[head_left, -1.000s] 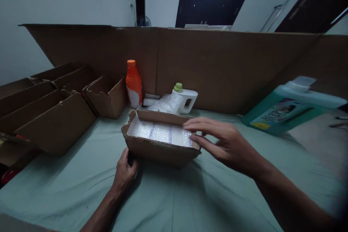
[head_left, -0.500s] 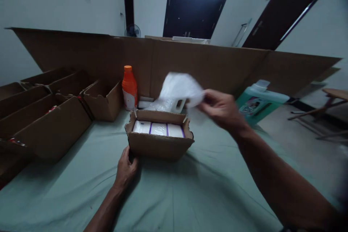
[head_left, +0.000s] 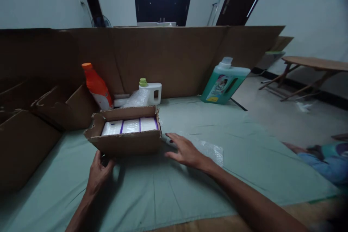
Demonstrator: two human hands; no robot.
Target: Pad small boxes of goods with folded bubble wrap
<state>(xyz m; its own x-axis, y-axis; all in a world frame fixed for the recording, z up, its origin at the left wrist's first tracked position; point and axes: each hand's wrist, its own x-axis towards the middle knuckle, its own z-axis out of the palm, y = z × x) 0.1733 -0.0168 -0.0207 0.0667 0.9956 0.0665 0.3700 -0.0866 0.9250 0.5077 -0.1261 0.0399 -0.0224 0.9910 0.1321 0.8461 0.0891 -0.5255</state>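
A small open cardboard box [head_left: 126, 146] stands on the green cloth. White packs with purple edges [head_left: 131, 125] sit in a row inside it. My left hand [head_left: 99, 172] grips the box's lower left corner, its fingertips partly hidden by the cardboard. Just off the right end, my right hand [head_left: 186, 151] is open and holds nothing, its thumb and fingers apart. Behind that hand a clear sheet of bubble wrap [head_left: 213, 151] lies flat on the cloth.
An orange-red bottle [head_left: 97, 86] and a white jug with a green cap [head_left: 154, 92] stand behind the box. A green liquid jug [head_left: 225, 83] is at back right. Larger cardboard boxes [head_left: 24, 148] fill the left. A cardboard wall [head_left: 174, 59] runs behind. A person [head_left: 328, 163] shows at right.
My right hand has let go of the bubble wrap and come down beside the box; the sheet now lies on the cloth. My left hand stays at the box's corner. The view has swung right.
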